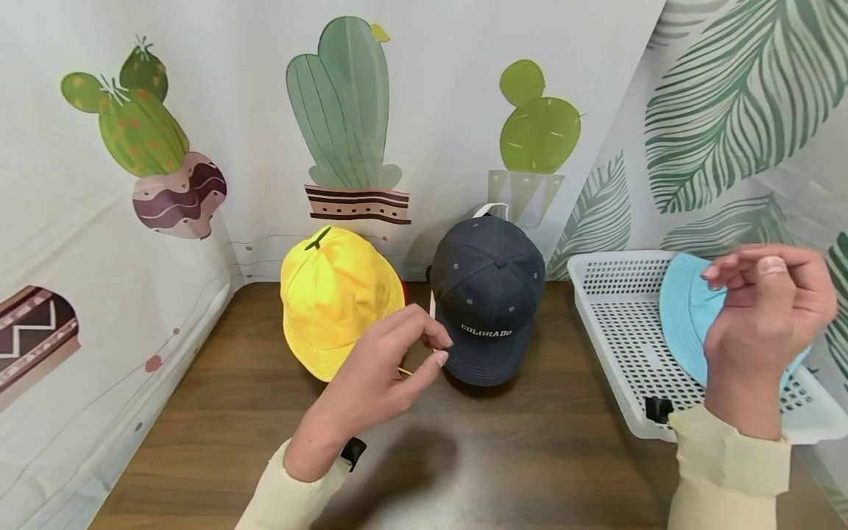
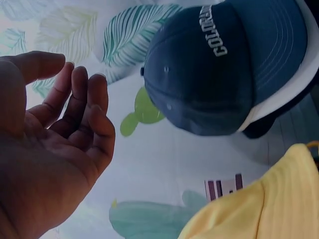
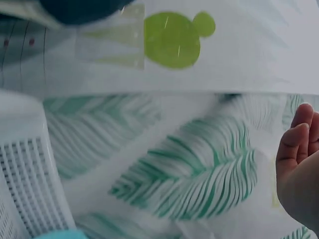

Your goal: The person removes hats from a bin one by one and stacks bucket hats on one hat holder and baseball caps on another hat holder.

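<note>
In the head view my left hand (image 1: pixel 380 368) hovers before a yellow bucket hat (image 1: pixel 338 294) and a dark navy baseball cap (image 1: pixel 490 287) lettered COLORADO. Its fingers curve loosely, and the left wrist view shows nothing in the palm. My right hand (image 1: pixel 771 324) is raised over a light blue hat (image 1: pixel 689 309), which lies in a white plastic basket (image 1: pixel 612 353). The right hand's fingers bend softly with nothing visible in them, and it hides part of the blue hat. In the right wrist view only part of that hand (image 3: pixel 301 174) shows at the edge.
Both standing hats are side by side at the back of a brown wooden table (image 1: pixel 503 456). Behind them hangs a white curtain (image 1: pixel 437 88) printed with cacti and leaves. The basket's perforated walls rise at the right side of the table.
</note>
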### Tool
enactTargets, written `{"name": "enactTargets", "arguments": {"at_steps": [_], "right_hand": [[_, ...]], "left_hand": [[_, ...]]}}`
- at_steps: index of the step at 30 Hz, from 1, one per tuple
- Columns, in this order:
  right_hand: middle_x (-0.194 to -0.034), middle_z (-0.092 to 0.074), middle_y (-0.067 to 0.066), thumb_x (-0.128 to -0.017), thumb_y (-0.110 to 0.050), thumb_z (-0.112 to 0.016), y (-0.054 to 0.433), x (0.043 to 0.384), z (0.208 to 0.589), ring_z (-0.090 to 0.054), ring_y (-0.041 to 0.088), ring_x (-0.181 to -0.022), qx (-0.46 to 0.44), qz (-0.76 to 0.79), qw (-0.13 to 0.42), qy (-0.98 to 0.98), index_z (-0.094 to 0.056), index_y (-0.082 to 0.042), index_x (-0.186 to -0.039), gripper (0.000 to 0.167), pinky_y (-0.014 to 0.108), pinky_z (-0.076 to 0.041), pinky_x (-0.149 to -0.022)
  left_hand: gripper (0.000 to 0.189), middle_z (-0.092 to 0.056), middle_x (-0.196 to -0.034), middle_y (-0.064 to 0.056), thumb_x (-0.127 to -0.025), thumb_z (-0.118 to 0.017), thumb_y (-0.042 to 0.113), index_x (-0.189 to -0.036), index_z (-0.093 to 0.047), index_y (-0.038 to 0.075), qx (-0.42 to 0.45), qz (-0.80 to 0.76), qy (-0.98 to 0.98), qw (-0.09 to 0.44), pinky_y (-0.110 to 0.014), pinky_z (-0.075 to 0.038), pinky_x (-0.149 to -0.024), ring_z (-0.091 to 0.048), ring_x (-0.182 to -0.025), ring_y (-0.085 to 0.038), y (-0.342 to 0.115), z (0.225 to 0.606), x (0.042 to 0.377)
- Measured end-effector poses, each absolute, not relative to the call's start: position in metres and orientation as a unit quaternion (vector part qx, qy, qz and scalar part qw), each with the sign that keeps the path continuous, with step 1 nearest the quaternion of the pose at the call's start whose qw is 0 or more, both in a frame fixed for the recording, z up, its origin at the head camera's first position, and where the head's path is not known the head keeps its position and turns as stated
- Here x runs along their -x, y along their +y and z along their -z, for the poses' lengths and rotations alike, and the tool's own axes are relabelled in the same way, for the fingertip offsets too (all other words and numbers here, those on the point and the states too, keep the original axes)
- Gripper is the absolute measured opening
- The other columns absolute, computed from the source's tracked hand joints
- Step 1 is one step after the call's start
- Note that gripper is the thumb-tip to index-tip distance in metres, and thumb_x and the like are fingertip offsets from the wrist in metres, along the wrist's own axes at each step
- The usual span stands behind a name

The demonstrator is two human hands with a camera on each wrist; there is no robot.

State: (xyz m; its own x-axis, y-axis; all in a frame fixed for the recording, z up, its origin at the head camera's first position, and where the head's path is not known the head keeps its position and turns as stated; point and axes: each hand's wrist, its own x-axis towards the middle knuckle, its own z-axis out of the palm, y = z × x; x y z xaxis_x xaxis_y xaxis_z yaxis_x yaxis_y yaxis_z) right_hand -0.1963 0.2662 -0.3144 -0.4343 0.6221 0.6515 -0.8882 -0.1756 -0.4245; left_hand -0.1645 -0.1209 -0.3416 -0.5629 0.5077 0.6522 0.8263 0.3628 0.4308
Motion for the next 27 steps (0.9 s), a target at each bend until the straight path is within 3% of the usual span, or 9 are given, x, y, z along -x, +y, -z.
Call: {"name": "enactTargets", "arguments": {"at_steps": [7, 10, 14, 17, 24, 27], "right_hand": [[-0.089, -0.068, 0.008, -0.106, -0.001, -0.047, 0.292, 0.201, 0.324, -0.066, 0.015, -0.077, -0.023, -0.607, 0.569, -0.554, -0.069, 0.010, -0.108, 0.025, 0.027, -0.048, -0.079], [-0.102, -0.069, 0.000, -0.109, -0.006, -0.046, 0.300, 0.204, 0.329, -0.068, 0.012, -0.094, 0.041, -0.557, 0.561, -0.611, -0.071, 0.000, -0.118, 0.026, 0.027, -0.047, -0.088], [-0.115, -0.064, -0.016, -0.112, -0.013, -0.047, 0.308, 0.206, 0.335, -0.061, 0.005, -0.115, 0.119, -0.483, 0.541, -0.678, -0.069, -0.012, -0.129, 0.028, 0.024, -0.042, -0.099], [-0.121, -0.059, -0.023, -0.111, -0.021, -0.050, 0.315, 0.207, 0.340, -0.055, 0.000, -0.123, 0.171, -0.428, 0.531, -0.711, -0.068, -0.014, -0.133, 0.029, 0.023, -0.038, -0.106], [-0.156, -0.050, -0.004, -0.108, -0.042, -0.050, 0.344, 0.211, 0.355, -0.039, 0.006, -0.146, 0.314, -0.397, 0.450, -0.735, -0.056, -0.023, -0.150, 0.046, 0.025, -0.025, -0.123], [-0.164, -0.042, -0.005, -0.108, -0.047, -0.047, 0.350, 0.211, 0.354, -0.032, 0.006, -0.152, 0.363, -0.405, 0.416, -0.729, -0.051, -0.028, -0.154, 0.050, 0.025, -0.018, -0.126]], "left_hand": [[0.005, -0.063, -0.103, 0.010, -0.099, -0.069, 0.015, -0.104, -0.068, 0.016, 0.437, 0.332, -0.807, 0.221, -0.027, -0.047, -0.087, -0.061, -0.099, -0.007, -0.099, 0.349, 0.160], [0.006, -0.063, -0.103, 0.010, -0.099, -0.069, 0.016, -0.104, -0.068, 0.017, 0.443, 0.314, -0.810, 0.221, -0.029, -0.046, -0.085, -0.060, -0.100, -0.007, -0.090, 0.353, 0.157], [0.007, -0.062, -0.106, 0.011, -0.098, -0.070, 0.018, -0.105, -0.068, 0.018, 0.451, 0.299, -0.811, 0.220, -0.030, -0.046, -0.087, -0.059, -0.105, -0.006, -0.079, 0.359, 0.155], [0.008, -0.059, -0.107, 0.013, -0.098, -0.071, 0.018, -0.106, -0.067, 0.020, 0.457, 0.294, -0.810, 0.218, -0.029, -0.045, -0.087, -0.058, -0.106, -0.004, -0.072, 0.363, 0.154], [0.011, -0.057, -0.106, 0.014, -0.098, -0.073, 0.020, -0.106, -0.067, 0.021, 0.469, 0.276, -0.811, 0.214, -0.024, -0.041, -0.083, -0.056, -0.101, -0.004, -0.055, 0.366, 0.149], [0.012, -0.059, -0.107, 0.013, -0.098, -0.073, 0.022, -0.108, -0.067, 0.021, 0.471, 0.279, -0.809, 0.212, -0.026, -0.044, -0.087, -0.057, -0.104, -0.006, -0.046, 0.369, 0.148]]}}
